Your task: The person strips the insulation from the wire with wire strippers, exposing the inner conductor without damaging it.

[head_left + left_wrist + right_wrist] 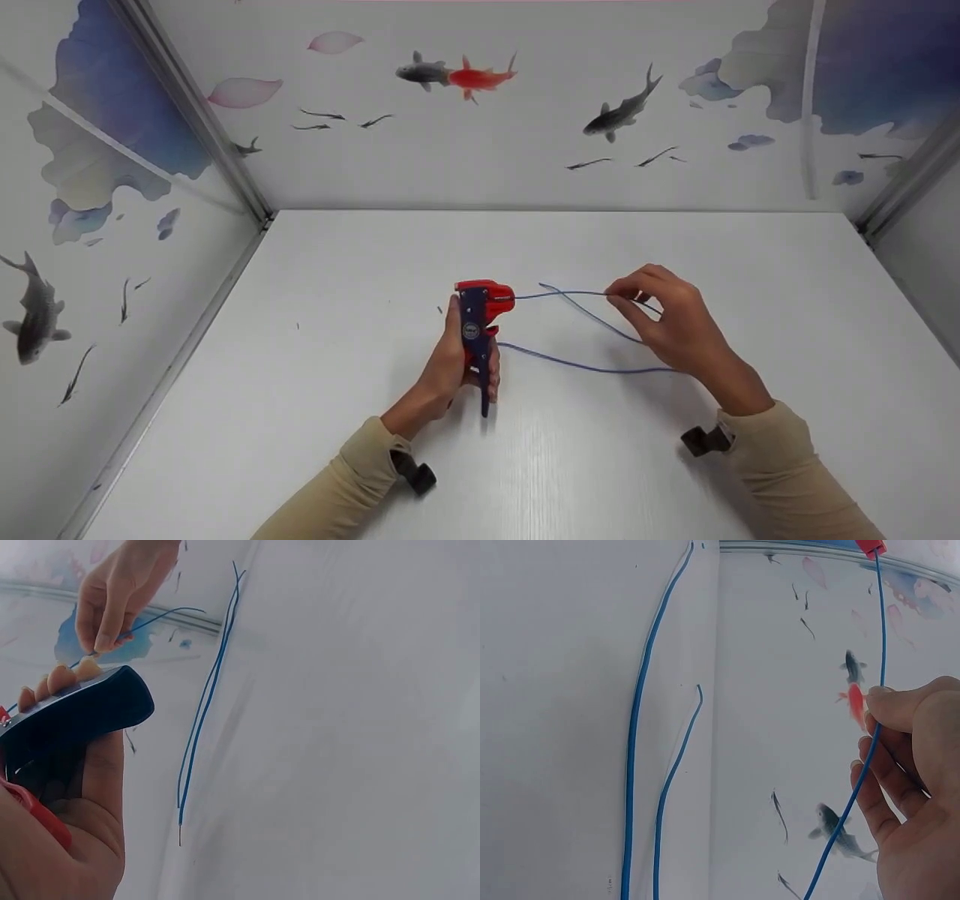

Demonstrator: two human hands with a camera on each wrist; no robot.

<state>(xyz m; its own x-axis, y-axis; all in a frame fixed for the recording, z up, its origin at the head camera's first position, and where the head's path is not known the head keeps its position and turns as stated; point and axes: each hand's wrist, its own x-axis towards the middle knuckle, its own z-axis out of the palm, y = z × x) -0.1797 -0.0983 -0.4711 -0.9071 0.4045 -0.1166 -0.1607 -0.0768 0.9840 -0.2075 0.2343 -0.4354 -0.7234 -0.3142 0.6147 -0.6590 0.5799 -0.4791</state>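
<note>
My left hand [442, 364] grips a wire stripper [474, 330] with a red head and dark blue handles, held upright. Its red nose points right, and a thin blue wire [555, 293] runs out of it. My right hand [671, 319] pinches this wire between thumb and fingertips, some way from the nose. In the right wrist view the wire [883, 622] stretches from the red nose [871, 546] past the thumb and across the fingers. The end inside the stripper is hidden. From the left wrist view, the dark handle [82, 716] lies across my left palm.
Two more blue wires [196, 720] lie on the white table [570, 450], below and beside my right hand; a bare metal end [180, 835] shows there. Small dark scraps [439, 309] lie left of the stripper. Fish-patterned panels [480, 150] stand behind and at the left.
</note>
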